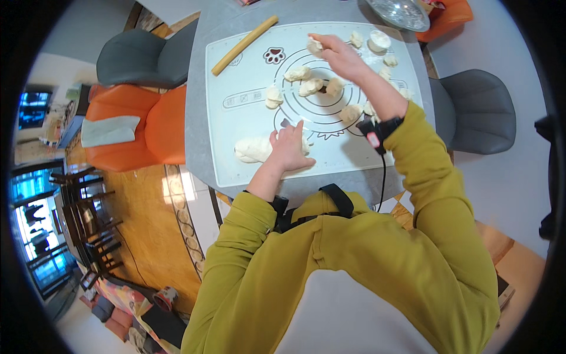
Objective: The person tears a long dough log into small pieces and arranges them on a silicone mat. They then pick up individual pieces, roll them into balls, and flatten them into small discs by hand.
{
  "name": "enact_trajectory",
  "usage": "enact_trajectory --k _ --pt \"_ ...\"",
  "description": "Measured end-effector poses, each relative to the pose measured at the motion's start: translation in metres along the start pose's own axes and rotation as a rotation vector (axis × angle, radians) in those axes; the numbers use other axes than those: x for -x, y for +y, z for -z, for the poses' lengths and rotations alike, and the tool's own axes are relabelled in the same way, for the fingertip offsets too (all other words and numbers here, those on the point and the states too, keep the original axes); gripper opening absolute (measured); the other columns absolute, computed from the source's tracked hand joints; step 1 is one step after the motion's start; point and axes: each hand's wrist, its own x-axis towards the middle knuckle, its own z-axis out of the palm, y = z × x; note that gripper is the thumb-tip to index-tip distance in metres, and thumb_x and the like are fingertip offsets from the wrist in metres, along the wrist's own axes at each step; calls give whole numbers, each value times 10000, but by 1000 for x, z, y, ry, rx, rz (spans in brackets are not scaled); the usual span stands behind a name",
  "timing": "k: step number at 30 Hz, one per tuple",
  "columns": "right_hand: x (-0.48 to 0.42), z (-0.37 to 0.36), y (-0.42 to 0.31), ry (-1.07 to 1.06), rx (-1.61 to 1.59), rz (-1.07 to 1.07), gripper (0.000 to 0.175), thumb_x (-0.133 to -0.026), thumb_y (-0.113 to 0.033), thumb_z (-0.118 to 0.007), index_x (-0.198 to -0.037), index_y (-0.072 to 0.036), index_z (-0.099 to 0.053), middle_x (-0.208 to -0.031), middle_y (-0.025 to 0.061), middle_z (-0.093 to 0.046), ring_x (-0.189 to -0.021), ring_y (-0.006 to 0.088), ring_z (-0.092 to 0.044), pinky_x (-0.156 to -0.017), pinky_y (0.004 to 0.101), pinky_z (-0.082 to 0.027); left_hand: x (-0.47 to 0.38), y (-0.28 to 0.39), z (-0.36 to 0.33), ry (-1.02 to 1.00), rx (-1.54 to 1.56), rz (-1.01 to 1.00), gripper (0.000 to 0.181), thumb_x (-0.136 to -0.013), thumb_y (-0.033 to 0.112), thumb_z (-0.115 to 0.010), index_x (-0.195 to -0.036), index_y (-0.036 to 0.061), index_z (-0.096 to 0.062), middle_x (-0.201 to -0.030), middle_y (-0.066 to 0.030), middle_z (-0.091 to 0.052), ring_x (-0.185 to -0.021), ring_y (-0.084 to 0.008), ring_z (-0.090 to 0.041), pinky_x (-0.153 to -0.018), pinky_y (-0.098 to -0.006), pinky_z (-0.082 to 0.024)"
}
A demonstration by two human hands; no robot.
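Note:
A thick log of white dough (252, 149) lies near the front of a pale silicone pastry mat (241, 175). My left hand (289, 148) is laid across its right part, fingers spread, with the torn end showing past the hand. Farther away, my right hand (342, 57) pinches a small dough piece (314, 46) above the far part of the mat. Between the hands sit torn dough lumps, among them one at the left (274, 97), one in the middle (311, 87) and one at the right (350, 113). More pieces lie partly hidden beneath my right forearm.
A wooden rolling pin (244, 45) lies across the mat's far left corner. At the far right stands a small tub of white powder (379, 41), with a metal bowl (400, 13) beyond. Orange (132, 128) and grey chairs (475, 110) flank the grey table (196, 110). A cable (384, 181) hangs from my right wrist.

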Motion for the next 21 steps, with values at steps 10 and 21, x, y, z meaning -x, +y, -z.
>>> enact_trajectory --k 10,21 --pt "-30 -44 70 -142 638 -257 238 -828 -280 -755 -981 -98 -758 -1003 147 -731 -877 347 -702 -827 404 -563 21 -24 -16 454 18 -225 813 -636 250 -903 -1333 34 -544 -1282 -171 -593 -1145 -339 -584 -1048 -459 -409" --pt "147 -115 -33 -323 -276 -434 466 -1014 -409 -537 -1289 -34 -575 -1196 221 -668 -1123 392 -632 -960 429 -486 13 -17 -11 458 298 31 740 -663 250 -878 -1308 42 -581 -1092 -132 -704 -1056 -303 -646 -1010 -451 -405"
